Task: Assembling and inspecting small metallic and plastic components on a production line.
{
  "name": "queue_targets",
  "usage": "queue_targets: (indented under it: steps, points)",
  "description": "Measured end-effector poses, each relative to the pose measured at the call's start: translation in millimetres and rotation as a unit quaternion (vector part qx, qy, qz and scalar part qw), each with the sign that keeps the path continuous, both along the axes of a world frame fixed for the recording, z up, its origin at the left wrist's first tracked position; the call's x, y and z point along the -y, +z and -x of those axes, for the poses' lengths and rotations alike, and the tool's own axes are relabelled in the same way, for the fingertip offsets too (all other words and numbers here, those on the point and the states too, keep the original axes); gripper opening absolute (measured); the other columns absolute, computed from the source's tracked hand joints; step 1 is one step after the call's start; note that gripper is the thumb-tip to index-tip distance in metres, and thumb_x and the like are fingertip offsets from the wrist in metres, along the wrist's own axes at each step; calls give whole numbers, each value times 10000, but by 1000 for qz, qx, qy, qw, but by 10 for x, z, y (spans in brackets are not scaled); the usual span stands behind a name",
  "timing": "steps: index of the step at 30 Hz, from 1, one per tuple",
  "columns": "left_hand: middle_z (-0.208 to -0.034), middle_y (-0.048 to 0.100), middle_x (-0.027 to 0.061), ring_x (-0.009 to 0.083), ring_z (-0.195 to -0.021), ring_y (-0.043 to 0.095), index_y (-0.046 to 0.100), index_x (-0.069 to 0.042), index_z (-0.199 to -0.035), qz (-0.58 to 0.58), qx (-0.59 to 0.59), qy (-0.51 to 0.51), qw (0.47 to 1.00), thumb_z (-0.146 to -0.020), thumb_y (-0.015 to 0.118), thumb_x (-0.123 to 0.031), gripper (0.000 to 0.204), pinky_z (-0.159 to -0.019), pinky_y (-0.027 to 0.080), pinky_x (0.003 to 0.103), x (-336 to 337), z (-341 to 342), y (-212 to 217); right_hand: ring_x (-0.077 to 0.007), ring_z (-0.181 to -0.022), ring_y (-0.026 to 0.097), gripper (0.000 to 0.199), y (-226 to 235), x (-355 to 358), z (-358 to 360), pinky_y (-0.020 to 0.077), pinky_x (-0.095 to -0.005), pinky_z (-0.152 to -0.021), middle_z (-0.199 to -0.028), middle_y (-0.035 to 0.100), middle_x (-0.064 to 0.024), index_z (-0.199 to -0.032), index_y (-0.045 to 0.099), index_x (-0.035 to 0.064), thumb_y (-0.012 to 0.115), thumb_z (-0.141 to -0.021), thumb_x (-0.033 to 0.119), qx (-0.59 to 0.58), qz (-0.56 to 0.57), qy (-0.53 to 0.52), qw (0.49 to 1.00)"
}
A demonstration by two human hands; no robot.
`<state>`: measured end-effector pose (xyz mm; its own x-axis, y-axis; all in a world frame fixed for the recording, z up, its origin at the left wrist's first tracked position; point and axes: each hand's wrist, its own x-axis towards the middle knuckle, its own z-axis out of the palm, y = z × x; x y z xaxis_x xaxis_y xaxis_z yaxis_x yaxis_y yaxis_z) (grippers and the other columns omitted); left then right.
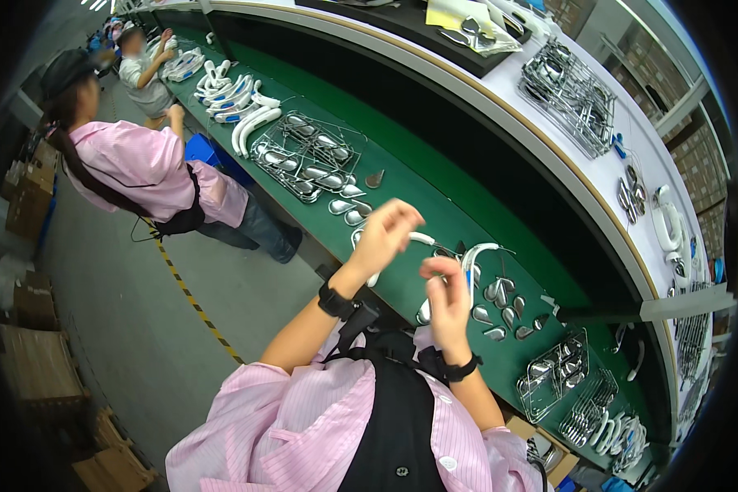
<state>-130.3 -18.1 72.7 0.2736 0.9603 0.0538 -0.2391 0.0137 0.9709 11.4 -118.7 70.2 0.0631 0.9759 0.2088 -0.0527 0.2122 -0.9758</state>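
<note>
Over the green workbench point(398, 283), my left hand point(383, 238) is raised with its fingers bent together; anything small in it is not visible. My right hand point(448, 302) is raised nearby, thumb and fingers curled toward each other, contents also hidden. A white curved handle point(472, 261) shows just beyond the right hand, partly covered by it; whether they touch I cannot tell. Between the hands lies another white piece point(421, 239). Shiny teardrop-shaped metal parts point(500, 289) are scattered right of my right hand, and similar parts point(355, 215) lie beside my left hand.
Wire racks of metal parts point(303, 156) and white curved handles point(254, 127) line the bench at left. More racks point(553, 369) stand at right. A raised white shelf point(500, 107) runs along the back. A co-worker in pink point(139, 156) stands to the left, near a blue bin point(209, 152).
</note>
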Motion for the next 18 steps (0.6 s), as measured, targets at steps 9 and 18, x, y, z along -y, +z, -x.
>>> queue_targets:
  steps: [9, 18]
  points:
    - [-721, 567, -14, 51, -614, 506, 618, -24, -951, 85, -7, 210, 974, -945, 540, -148, 146, -530, 410, 195, -526, 427, -540, -310, -906, 542, 392, -97, -173, 1069, 465, -367, -748, -949, 543, -151, -987, 537, -18, 761, -739, 185, 226, -120, 103, 961]
    - [-718, 564, -31, 41, -607, 517, 634, -58, -995, 104, -7, 133, 986, -952, 562, -215, 178, -523, 407, 186, -166, 536, -611, -84, -638, 451, 325, -152, -255, 1012, 378, -246, -592, -683, 480, -11, -813, 523, 8, 754, -761, 231, -6, 75, 320, 944]
